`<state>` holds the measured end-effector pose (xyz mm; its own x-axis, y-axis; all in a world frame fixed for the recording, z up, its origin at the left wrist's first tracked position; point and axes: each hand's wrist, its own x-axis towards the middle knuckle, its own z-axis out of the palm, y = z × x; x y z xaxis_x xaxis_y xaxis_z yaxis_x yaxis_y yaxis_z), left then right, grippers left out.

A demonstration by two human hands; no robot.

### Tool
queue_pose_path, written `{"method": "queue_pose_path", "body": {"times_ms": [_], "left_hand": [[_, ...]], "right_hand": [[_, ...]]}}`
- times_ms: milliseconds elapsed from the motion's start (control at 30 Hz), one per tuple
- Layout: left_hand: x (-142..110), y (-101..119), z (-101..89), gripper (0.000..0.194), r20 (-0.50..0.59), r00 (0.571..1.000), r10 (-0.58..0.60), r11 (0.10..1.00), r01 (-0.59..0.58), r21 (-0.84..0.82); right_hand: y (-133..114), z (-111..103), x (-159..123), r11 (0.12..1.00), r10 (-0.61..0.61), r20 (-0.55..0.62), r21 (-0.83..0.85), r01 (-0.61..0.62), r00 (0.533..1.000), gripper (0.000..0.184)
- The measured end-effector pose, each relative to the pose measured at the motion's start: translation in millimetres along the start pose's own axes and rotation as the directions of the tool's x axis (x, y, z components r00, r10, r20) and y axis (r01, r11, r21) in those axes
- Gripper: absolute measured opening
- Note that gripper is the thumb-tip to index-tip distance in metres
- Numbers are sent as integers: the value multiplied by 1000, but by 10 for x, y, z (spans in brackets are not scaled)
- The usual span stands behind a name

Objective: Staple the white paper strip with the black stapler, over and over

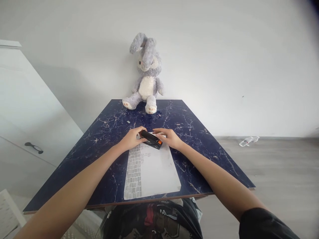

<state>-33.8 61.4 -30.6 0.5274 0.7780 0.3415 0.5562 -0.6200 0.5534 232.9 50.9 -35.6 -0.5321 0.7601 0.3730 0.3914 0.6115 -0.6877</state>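
Note:
A black stapler (151, 139) with an orange part at its right end lies slanted over the far part of a paper sheet (159, 172). The fingers and thumb of my left hand (133, 137) are closed round the stapler's left end. My right hand (170, 137) is beside its right end, fingers stretched out and parted from the thumb; whether a fingertip touches the stapler I cannot tell. Grey brick-like patterning runs down the paper's left side, with small faint marks near the top. The paper's far edge is partly hidden by the stapler and my hands.
A blue marbled table (194, 159) carries the paper. At its back edge a grey plush rabbit (147, 83) sits against the wall. A white cabinet (30, 109) stands on the left. A clear plastic object (249, 141) lies on the floor (274, 172) at right.

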Motion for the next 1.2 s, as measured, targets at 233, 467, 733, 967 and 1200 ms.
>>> {"method": "queue_pose_path", "body": {"times_ms": [233,467,733,967,1200], "left_hand": [[-5,-113,38,46,28,1000,1,1000,-2,17],[6,-289,125,76,128,987,-96,984,74,163],[9,-246,46,47,224,974,-24,990,-8,140],[5,-158,32,36,220,974,47,996,-62,63],[1,-86,9,35,254,964,76,995,-90,44]], "right_hand": [[-114,184,-8,990,-94,104,-92,104,990,61],[182,-103,0,996,32,-245,-71,-51,969,42],[738,-487,-80,941,256,-403,-106,-323,879,39],[726,-493,-63,955,230,-380,-91,-283,896,32],[690,-459,-70,973,232,-285,61,-224,930,30]]}}
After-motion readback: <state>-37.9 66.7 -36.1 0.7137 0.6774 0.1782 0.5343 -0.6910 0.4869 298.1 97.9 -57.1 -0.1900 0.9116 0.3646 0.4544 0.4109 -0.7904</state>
